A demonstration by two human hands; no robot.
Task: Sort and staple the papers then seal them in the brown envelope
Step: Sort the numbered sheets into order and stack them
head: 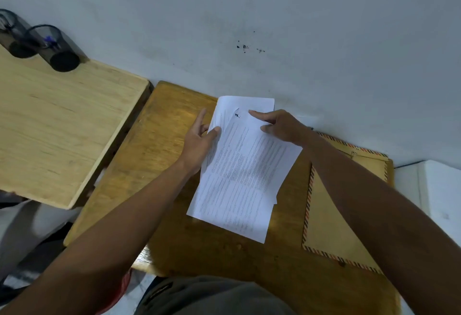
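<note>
A loose stack of white printed papers [239,172] lies skewed on the dark wooden desk [219,252], its sheets fanned out of line. My left hand [199,140] grips the stack's upper left edge, thumb on top and fingers underneath. My right hand [279,125] rests on the top sheet near its upper right corner, index finger stretched toward a small black mark. The brown envelope [326,217], edged with red and black stripes, lies flat at the desk's right side, partly under my right forearm. No stapler is in view.
A lighter wooden desk [57,125] stands to the left, with two dark mesh pen cups [53,46] at its far corner. A grey wall runs just behind both desks. My lap fills the bottom edge.
</note>
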